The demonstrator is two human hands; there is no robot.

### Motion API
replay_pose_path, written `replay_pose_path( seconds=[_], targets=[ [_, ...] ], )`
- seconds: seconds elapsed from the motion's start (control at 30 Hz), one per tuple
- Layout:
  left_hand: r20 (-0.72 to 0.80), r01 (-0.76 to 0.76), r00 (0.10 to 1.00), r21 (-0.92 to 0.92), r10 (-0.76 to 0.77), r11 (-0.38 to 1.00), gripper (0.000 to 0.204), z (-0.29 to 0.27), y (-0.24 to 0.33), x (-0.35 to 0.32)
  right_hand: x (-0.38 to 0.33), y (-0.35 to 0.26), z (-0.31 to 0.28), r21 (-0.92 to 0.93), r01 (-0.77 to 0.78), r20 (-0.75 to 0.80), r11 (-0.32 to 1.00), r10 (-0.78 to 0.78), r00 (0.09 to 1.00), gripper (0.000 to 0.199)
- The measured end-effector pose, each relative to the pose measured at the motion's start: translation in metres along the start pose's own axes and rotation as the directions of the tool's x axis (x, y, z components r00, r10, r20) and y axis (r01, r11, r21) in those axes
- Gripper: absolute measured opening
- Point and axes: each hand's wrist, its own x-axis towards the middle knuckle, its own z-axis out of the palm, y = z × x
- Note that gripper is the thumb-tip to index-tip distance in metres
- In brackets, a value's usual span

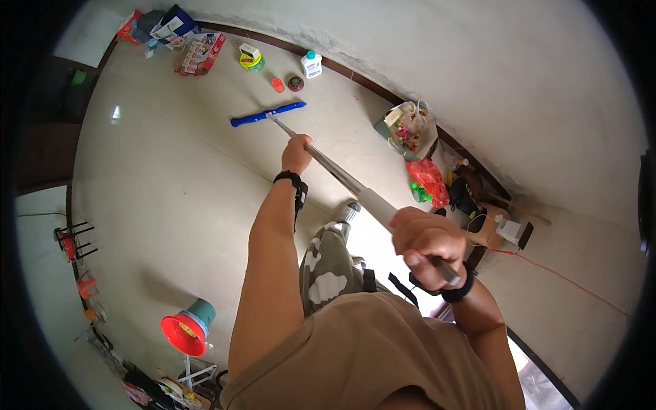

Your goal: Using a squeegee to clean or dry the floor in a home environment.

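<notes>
Since the pole (342,176) ends in a blue head (260,116) that appears to rest on the floor (171,171), we judge the hands are set apart for leverage and steering. We find the left hand (296,154) gripping the thinner lower shaft, fingers wrapped around it. We find the right hand (430,246) closed in a fist near the upper end, a short stub showing beyond it. We place the head near the floor's far edge, apart from the orange container (277,85), dark round object (295,83) and white bottle (311,66). We presume these stand by the wall (478,75) to stay out of the way. Farther right along that edge, we record an open bag (387,131) and a red plastic bag (429,181).
</notes>
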Motion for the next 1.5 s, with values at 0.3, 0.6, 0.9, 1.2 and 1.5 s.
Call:
replay_pose_path(
  seconds=[0.3,0.6,0.9,1.2,1.5],
  targets=[
    [0.268,-0.276,0.919,-0.085,0.289,0.957,0.016,0.015,0.073,-0.156,-0.077,-0.131,0.002,0.098,-0.160,-0.158,0.982,0.174,0.972,0.034],
    [0.275,-0.451,0.824,-0.214,0.496,0.867,0.010,0.024,0.116,-0.223,-0.216,-0.179,0.050,-0.136,0.056,-0.496,0.989,-0.117,0.860,0.027],
    [0.335,-0.542,0.552,-0.552,0.764,0.634,0.005,0.119,0.205,-0.235,-0.285,-0.202,0.090,-0.468,-0.201,-0.803,0.860,-0.319,0.504,0.028],
    [0.334,-0.480,0.565,-0.610,0.754,0.630,0.003,0.182,0.210,-0.176,-0.219,-0.151,0.063,-0.451,-0.286,-0.798,0.846,-0.238,0.554,0.029],
    [0.257,-0.513,0.661,-0.531,0.705,0.675,0.013,0.092,0.153,-0.219,-0.185,-0.195,0.027,-0.233,-0.209,-0.888,0.950,-0.120,0.444,0.018]
  ],
)
